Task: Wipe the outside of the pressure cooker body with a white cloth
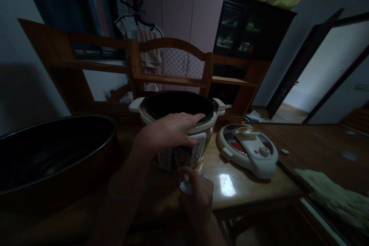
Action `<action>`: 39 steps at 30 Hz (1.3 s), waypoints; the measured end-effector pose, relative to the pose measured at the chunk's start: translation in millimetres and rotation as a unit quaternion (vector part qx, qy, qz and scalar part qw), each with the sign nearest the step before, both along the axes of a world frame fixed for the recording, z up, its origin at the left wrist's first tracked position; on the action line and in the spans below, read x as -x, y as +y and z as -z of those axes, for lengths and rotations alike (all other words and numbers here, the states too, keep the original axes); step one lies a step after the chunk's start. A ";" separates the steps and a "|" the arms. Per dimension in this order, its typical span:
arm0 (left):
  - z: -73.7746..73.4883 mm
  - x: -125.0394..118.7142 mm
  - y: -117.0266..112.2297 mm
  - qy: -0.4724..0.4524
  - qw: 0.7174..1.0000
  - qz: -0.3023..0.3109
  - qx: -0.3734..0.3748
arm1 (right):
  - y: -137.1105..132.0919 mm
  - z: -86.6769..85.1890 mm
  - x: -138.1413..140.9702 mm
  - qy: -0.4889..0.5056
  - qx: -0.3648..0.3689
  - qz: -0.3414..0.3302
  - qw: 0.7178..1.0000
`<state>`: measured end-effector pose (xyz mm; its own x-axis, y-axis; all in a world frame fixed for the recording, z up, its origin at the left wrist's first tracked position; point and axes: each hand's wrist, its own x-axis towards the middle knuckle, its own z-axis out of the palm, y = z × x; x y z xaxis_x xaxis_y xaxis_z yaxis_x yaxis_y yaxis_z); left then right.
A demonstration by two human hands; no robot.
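Note:
An electric pressure cooker [206, 127] with a cream body, a front control panel and a dark inner pot [178, 104] stands lidless on the wooden desk. Across its front rim reaches my left hand [173, 128], fingers stretched to the right and thumb apart, in front of the panel. Whether its fingertips press on the rim is hard to tell. Lower down, close to the cooker's base, my right hand [200, 192] is closed around a crumpled white thing [186, 187], perhaps a cloth or tissue; the fingers cover most of it. The cooker's lid [249, 150] lies to the right.
A large dark pan [106, 144] fills the left side. Behind the cooker rises a wooden shelf back [173, 80]. A small pale object [285, 151] rests on the brown surface at right, with light green cloth [328, 188] nearer me. The room is dim.

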<state>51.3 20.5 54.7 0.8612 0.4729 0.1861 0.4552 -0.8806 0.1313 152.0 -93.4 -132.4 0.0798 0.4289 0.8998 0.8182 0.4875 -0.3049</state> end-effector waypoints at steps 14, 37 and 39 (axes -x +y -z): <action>-4.0 2.2 0.2 -0.017 1.000 0.009 0.009 | -0.9 5.0 3.5 -0.002 0.011 0.000 1.000; -5.4 2.7 -0.9 -0.019 0.999 0.010 0.030 | -2.1 6.9 6.9 -0.002 0.011 -0.021 1.000; -6.9 2.8 -1.7 -0.016 0.999 0.011 0.031 | -2.1 6.9 6.7 -0.006 0.006 -0.017 1.000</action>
<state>48.6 18.9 61.6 0.8661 0.4645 0.1845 0.4298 -0.8806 0.1995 145.3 -95.5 -139.3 0.0545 0.4427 0.8950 0.8045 0.5115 -0.3020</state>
